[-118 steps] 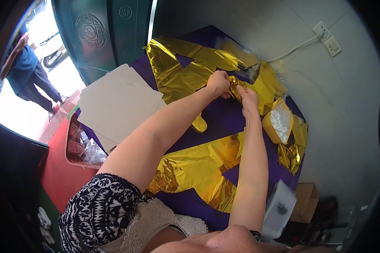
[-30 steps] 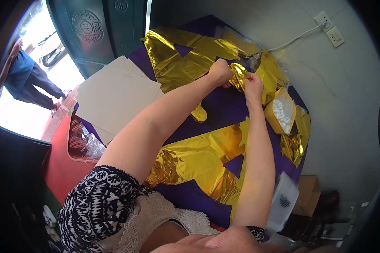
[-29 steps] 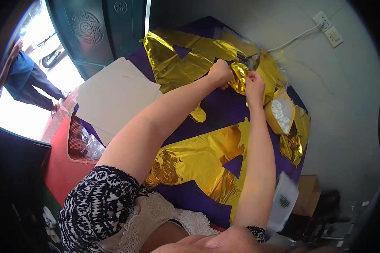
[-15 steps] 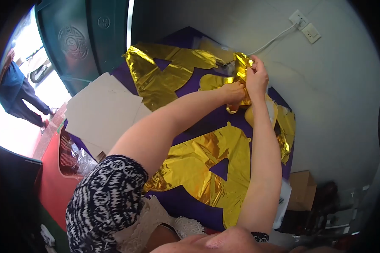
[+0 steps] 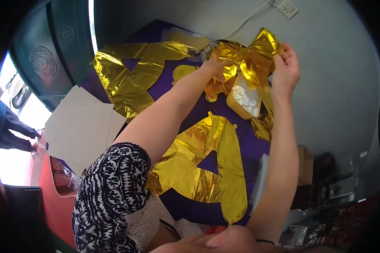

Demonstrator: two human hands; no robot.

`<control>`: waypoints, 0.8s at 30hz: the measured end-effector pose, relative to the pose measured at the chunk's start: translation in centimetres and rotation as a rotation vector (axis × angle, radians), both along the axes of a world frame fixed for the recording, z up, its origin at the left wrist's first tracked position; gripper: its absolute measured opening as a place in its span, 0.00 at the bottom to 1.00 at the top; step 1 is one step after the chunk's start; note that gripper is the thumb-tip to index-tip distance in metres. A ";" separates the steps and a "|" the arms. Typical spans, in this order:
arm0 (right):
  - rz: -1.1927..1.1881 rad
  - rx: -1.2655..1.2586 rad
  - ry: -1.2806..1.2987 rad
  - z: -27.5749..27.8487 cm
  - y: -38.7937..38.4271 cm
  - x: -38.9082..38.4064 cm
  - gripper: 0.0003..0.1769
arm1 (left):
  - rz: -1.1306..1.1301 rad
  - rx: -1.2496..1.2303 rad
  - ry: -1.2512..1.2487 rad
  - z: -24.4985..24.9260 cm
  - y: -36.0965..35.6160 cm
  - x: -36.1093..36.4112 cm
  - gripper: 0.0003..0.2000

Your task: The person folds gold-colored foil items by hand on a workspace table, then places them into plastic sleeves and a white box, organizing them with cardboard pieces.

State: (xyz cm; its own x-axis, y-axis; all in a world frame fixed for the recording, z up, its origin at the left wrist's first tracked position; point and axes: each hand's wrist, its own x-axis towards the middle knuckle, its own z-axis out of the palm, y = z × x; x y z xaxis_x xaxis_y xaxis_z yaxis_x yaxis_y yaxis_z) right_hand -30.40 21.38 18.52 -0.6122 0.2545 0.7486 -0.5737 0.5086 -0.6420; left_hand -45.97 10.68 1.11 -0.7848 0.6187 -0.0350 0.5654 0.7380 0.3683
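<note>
Between my two hands a crumpled gold foil piece (image 5: 255,63) is spread out. My right hand (image 5: 288,69) pinches its upper right edge. My left hand (image 5: 214,68) lies against its left part, fingers apart. Below the foil stands a yellow container (image 5: 240,109) with white coiled material (image 5: 245,99) inside. Nearer me, a flat gold foil letter A (image 5: 230,168) rests on the purple cloth (image 5: 198,213). Another flat gold foil shape (image 5: 133,80) lies at the upper left, with a triangular gap in it.
White cardboard (image 5: 78,126) lies at the left beside a red chair (image 5: 57,211). A person (image 5: 12,126) stands in the doorway past a green door (image 5: 50,55). A cord runs to the wall socket (image 5: 287,8). A brown box (image 5: 305,166) sits at the right.
My right hand has moved right, stretching the foil out between my hands. My left hand has opened and shifted left. The view has turned, and the yellow container's white contents now show.
</note>
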 end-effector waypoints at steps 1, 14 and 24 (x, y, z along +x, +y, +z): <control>0.020 -0.035 0.029 0.9 0.2 1.0 0.21 | 0.002 -0.005 -0.025 0.0 0.2 -0.5 0.54; -0.226 0.116 -0.059 5.3 3.3 26.9 0.27 | -0.059 0.054 0.025 -2.3 1.5 -7.0 0.52; -0.251 0.158 -0.152 -1.5 -0.4 35.5 0.22 | -0.026 0.072 0.271 -4.3 2.4 -8.9 0.44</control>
State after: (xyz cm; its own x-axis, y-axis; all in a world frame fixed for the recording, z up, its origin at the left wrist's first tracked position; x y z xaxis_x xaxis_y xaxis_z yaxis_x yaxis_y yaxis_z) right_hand 5.05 20.93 16.99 -0.6526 0.2996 0.6960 -0.3213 0.7224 -0.6122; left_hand -54.86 13.07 -3.17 -0.7437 0.6318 0.2186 0.6685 0.6996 0.2524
